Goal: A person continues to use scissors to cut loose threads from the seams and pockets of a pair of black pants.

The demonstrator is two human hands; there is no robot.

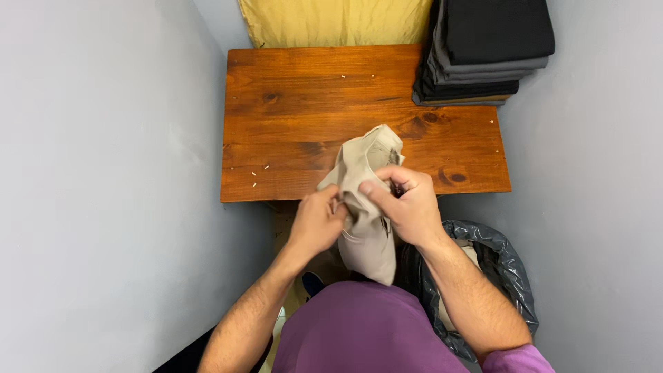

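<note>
Beige garment (366,207) between both hands' fingers (376,190)

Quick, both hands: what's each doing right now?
Left hand: closed, gripping the crumpled beige cloth garment.
Right hand: closed, pinching the same garment.

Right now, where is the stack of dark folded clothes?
In the head view, the stack of dark folded clothes sits on the far right corner of the wooden table, against the right wall and beside the yellow cloth.
</note>
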